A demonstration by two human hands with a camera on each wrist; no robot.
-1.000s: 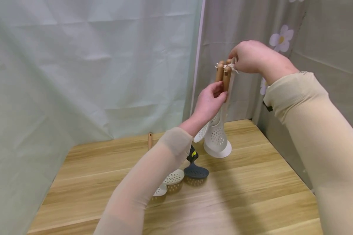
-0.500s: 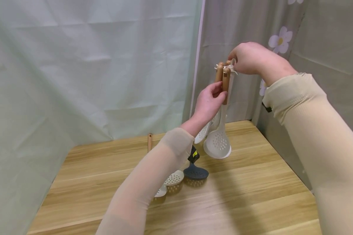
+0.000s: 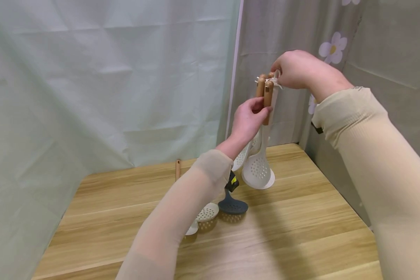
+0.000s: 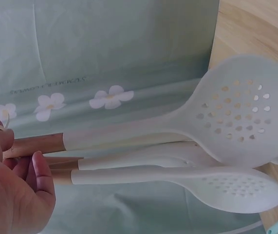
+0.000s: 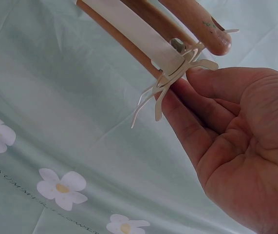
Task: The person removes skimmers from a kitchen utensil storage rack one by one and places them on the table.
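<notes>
Left hand: wooden handles of bundled skimmers are gripped.
Right hand: tie apparently pinched at handle tops.
Handling: light, stiff; best held by handles.

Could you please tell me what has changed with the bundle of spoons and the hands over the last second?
Hardly anything: the bundle of white slotted spoons with wooden handles hangs very slightly higher above the wooden table. The left hand still grips the handles, the right hand still pinches the tie at their top, and the dark grey slotted spoon stays put.
</notes>
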